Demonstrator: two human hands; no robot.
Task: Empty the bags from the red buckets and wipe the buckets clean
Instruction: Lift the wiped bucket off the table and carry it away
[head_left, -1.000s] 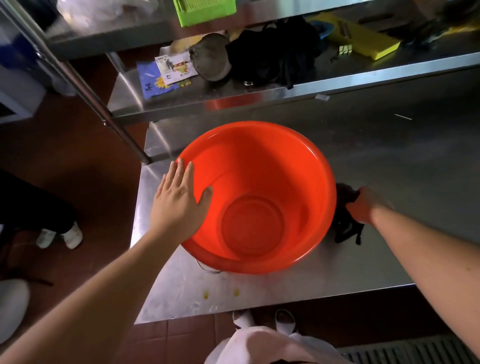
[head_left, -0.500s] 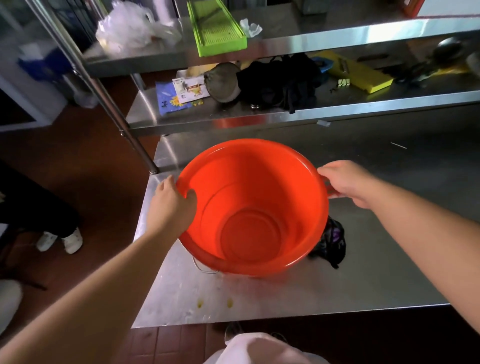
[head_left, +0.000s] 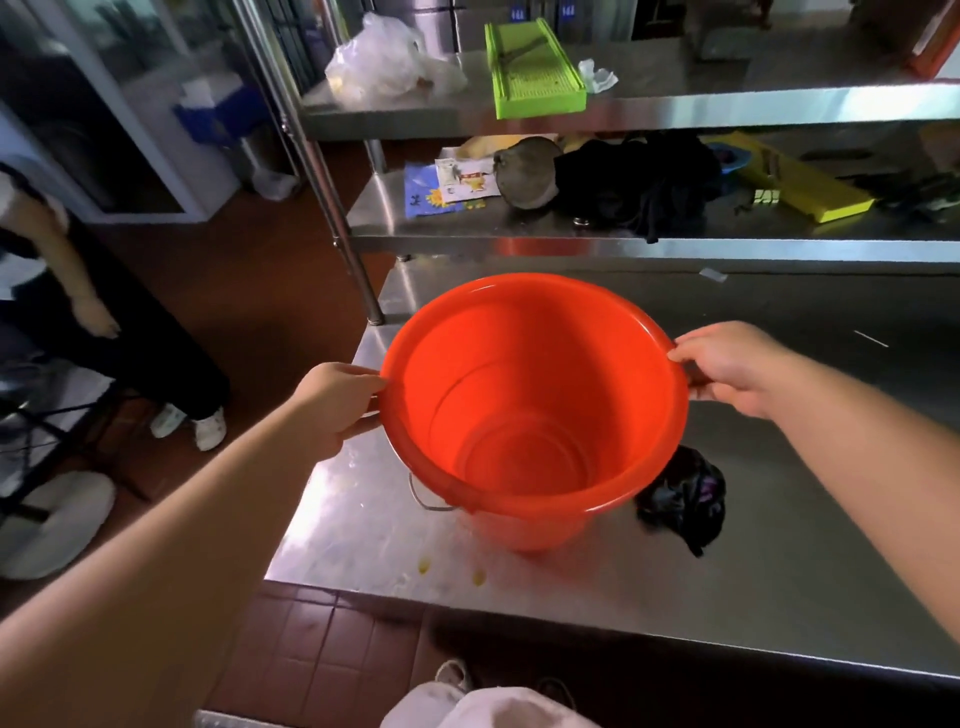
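- On the steel table (head_left: 779, 545) near its left end stands the red bucket (head_left: 535, 410), upright, mouth open toward the camera, nothing visible inside it.
- At the bucket's left rim, the left hand (head_left: 337, 405) grips the edge, fingers curled around it.
- At the opposite side, the right hand (head_left: 727, 364) grips the right rim in the same way, fingertips hooked over the lip.
- Just beside the bucket's base on the right, a crumpled black bag (head_left: 683, 499) lies on the tabletop.
- A thin metal handle (head_left: 423, 496) shows below the bucket's left side.
- Above the table, the lower shelf (head_left: 519, 228) carries dark cloth (head_left: 634, 187) and a yellow tray (head_left: 800, 184); the upper shelf (head_left: 727, 111) holds a green tray (head_left: 530, 73) and a clear plastic bag (head_left: 384, 62).
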